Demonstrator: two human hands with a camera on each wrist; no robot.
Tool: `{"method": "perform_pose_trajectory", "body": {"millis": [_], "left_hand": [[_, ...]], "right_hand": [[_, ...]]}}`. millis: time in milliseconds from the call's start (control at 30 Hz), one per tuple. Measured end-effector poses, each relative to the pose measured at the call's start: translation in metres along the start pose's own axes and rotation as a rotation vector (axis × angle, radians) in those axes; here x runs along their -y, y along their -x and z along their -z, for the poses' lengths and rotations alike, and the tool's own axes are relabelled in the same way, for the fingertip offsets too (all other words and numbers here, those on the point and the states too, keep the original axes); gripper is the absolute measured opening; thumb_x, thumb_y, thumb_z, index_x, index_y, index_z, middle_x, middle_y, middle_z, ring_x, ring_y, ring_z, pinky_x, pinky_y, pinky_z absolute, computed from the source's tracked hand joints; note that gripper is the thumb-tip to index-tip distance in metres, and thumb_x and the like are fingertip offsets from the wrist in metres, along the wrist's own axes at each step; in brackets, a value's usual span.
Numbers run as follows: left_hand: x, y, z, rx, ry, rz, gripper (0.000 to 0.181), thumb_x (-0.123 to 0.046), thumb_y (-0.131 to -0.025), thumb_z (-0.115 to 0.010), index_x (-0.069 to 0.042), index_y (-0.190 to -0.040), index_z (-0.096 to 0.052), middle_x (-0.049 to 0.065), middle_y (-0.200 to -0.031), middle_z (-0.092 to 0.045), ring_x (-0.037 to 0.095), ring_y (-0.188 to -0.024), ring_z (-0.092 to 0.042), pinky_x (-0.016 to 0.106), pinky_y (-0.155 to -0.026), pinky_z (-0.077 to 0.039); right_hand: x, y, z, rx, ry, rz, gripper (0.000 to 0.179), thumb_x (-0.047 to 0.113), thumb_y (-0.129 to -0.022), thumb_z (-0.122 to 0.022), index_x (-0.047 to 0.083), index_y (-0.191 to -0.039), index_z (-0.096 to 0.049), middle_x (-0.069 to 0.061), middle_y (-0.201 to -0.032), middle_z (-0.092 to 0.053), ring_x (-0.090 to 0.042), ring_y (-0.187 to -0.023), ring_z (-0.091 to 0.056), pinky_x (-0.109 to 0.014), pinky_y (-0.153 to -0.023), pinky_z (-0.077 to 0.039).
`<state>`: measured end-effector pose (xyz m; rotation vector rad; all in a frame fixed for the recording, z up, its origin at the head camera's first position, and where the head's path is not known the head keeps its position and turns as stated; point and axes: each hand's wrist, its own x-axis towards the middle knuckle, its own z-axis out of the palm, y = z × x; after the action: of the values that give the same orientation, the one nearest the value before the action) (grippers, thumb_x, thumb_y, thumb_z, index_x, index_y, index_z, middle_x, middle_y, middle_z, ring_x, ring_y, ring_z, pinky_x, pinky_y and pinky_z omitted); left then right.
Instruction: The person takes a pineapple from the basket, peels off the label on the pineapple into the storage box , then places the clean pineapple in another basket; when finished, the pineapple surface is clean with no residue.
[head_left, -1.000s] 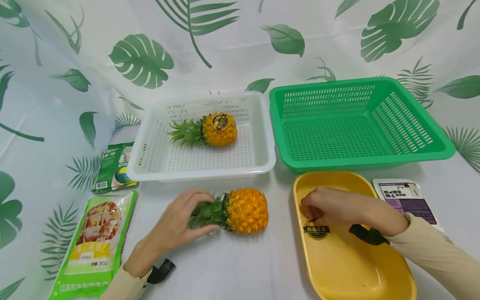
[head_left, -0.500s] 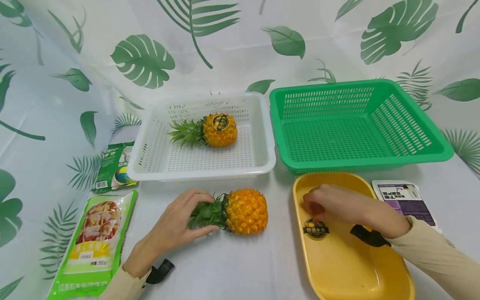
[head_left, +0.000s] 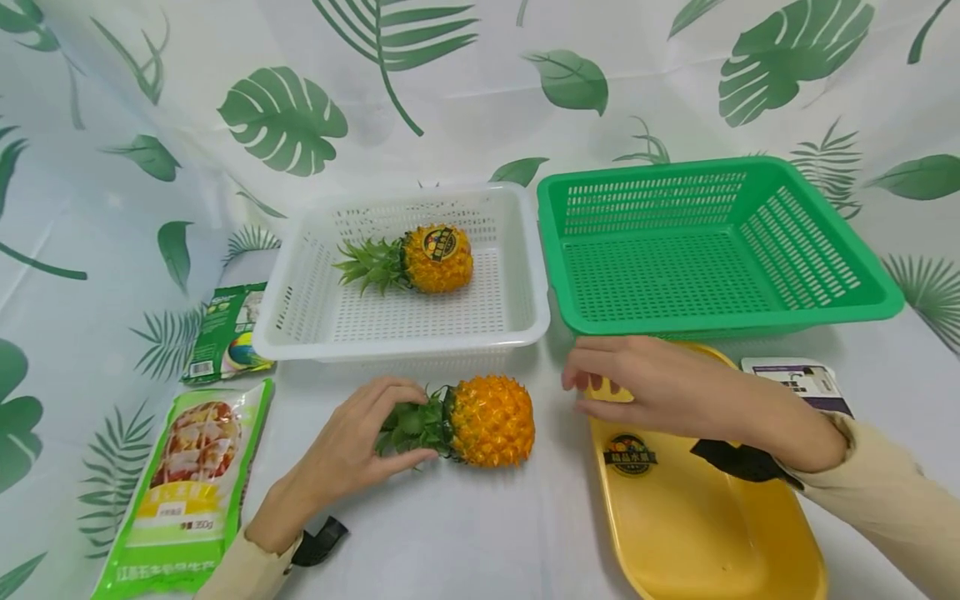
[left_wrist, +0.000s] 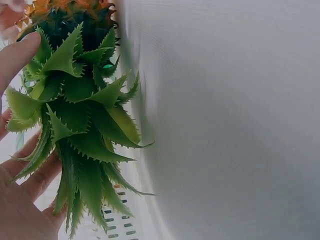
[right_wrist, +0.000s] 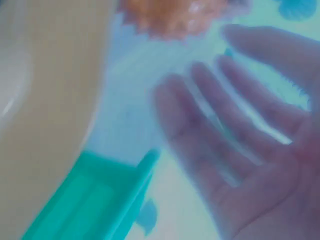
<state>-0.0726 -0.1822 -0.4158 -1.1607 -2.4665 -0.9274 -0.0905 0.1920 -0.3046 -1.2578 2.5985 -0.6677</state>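
Observation:
My left hand [head_left: 356, 446] curls round the green crown of an orange pineapple [head_left: 493, 421] that lies on the table. In the left wrist view the crown's spiky leaves [left_wrist: 85, 115] fill the space in front of the palm, and the thumb is at their base. My right hand [head_left: 648, 387] hovers over the left rim of a yellow tub [head_left: 690, 517], its fingers spread and holding nothing. A black-and-gold sticker [head_left: 630, 455] is on the tub's inner left side. Blurred in the right wrist view, the right hand [right_wrist: 250, 135] points toward the pineapple [right_wrist: 175, 15].
Behind the lying pineapple stands a white basket [head_left: 405, 343] holding another pineapple [head_left: 438, 258] with a sticker. A green basket [head_left: 720, 321] is beside it. Two packets, green [head_left: 228, 333] and light green [head_left: 187, 492], lie at left. A white-and-purple packet [head_left: 806, 379] sits behind the right forearm.
My right hand has come up from beside the sticker inside the yellow tub and moved left to its rim, fingers now spread. The left hand and pineapple have stayed put.

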Motion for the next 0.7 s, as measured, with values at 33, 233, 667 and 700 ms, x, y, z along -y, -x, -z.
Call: {"method": "perform_pose_trajectory", "body": {"millis": [33, 233, 667, 700], "left_hand": [[0.0, 0.0, 0.0, 0.001, 0.001, 0.003, 0.054, -0.049, -0.094, -0.077, -0.01, -0.13, -0.062, 0.004, -0.125, -0.065, 0.022, -0.109, -0.065, 0.042, -0.091, -0.057], [0.001, 0.0, 0.001, 0.011, 0.007, 0.011, 0.056, -0.05, -0.093, -0.078, -0.009, -0.129, -0.062, 0.005, -0.125, -0.065, 0.023, -0.11, -0.065, 0.042, -0.093, -0.057], [0.0, 0.002, 0.001, 0.034, 0.018, 0.039, 0.058, -0.053, -0.092, -0.077, -0.009, -0.127, -0.061, 0.005, -0.125, -0.065, 0.022, -0.112, -0.065, 0.04, -0.095, -0.056], [0.0, 0.002, 0.001, 0.033, 0.019, 0.041, 0.058, -0.054, -0.092, -0.076, -0.009, -0.127, -0.061, 0.005, -0.125, -0.065, 0.022, -0.113, -0.064, 0.04, -0.095, -0.056]], "right_hand": [[0.004, -0.005, 0.0, 0.002, -0.015, 0.02, 0.014, 0.014, -0.098, -0.074, 0.023, -0.108, -0.069, 0.015, -0.105, -0.062, -0.005, -0.089, -0.061, -0.026, -0.076, -0.056], [0.015, -0.036, -0.008, 0.019, -0.034, 0.16, 0.033, 0.023, -0.097, -0.078, 0.016, -0.125, -0.062, 0.003, -0.125, -0.057, -0.013, -0.105, -0.059, -0.034, -0.089, -0.056], [0.017, -0.063, -0.036, 0.165, -0.1, 0.147, 0.087, 0.032, -0.085, -0.09, 0.007, -0.154, -0.044, -0.009, -0.151, -0.045, -0.024, -0.134, -0.052, -0.043, -0.112, -0.047], [0.017, -0.064, -0.038, 0.17, -0.096, 0.149, 0.088, 0.032, -0.084, -0.09, 0.006, -0.154, -0.043, -0.009, -0.151, -0.045, -0.024, -0.134, -0.052, -0.043, -0.112, -0.047]]}}
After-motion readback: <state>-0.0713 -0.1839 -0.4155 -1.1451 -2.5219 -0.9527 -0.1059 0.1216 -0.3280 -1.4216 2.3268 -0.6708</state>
